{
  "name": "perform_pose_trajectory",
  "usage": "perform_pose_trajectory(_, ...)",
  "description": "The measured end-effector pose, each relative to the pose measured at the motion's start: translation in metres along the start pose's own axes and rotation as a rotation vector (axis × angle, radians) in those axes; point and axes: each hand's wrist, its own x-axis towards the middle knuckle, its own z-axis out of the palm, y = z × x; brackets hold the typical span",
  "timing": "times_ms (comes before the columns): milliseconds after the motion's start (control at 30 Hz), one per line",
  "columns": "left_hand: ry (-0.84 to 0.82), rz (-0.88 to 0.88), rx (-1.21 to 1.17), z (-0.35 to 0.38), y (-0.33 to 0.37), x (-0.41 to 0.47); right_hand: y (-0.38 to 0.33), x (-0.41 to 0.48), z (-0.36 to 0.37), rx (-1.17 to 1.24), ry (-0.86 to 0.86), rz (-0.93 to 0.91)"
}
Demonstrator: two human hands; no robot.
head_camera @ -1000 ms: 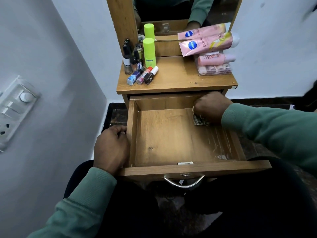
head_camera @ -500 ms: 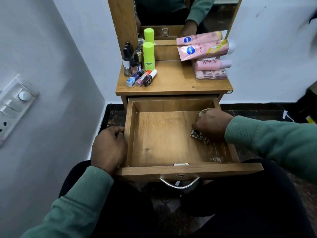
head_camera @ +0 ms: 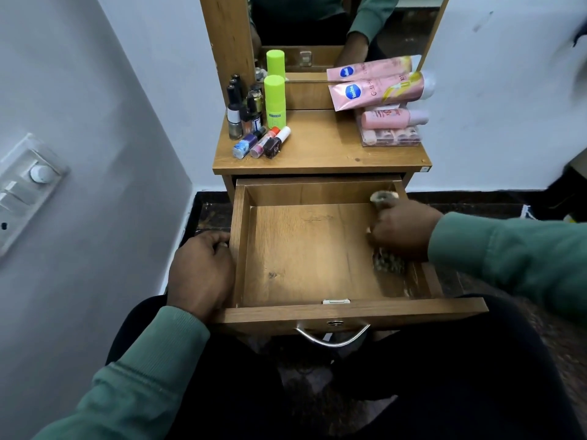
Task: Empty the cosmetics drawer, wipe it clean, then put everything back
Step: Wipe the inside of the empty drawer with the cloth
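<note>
The wooden drawer [head_camera: 305,258] stands pulled out with nothing in it but the cloth. My right hand [head_camera: 403,230] grips a patterned cloth [head_camera: 389,263] against the drawer floor by its right wall; a bit of cloth pokes out above my fingers. My left hand [head_camera: 200,271] grips the drawer's left wall from outside. On the dresser top [head_camera: 320,147] are nail polish bottles [head_camera: 244,119], three more lying down [head_camera: 262,142], a green stick [head_camera: 274,101], a pink lotion tube [head_camera: 378,90], a small pink bottle [head_camera: 392,118] and a clear case [head_camera: 392,136].
A mirror [head_camera: 343,23] rises behind the dresser top. A grey wall with a switch panel [head_camera: 25,188] is close on the left, a white wall on the right. My dark-trousered legs sit under the drawer's metal handle [head_camera: 332,336].
My right hand has dragged the cloth from the drawer's back right corner toward me along the right wall. The left hand has kept its hold on the left wall.
</note>
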Motion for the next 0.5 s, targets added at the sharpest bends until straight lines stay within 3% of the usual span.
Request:
perform_pose_trajectory(367, 0.039, 0.023, 0.055, 0.003, 0.002, 0.0, -0.004, 0.027, 0.01, -0.322, 0.063, 0.186)
perform_pose_trajectory(500, 0.037, 0.027, 0.064, 0.002, 0.003, -0.002, -0.017, 0.026, 0.02, -0.409, 0.007, 0.271)
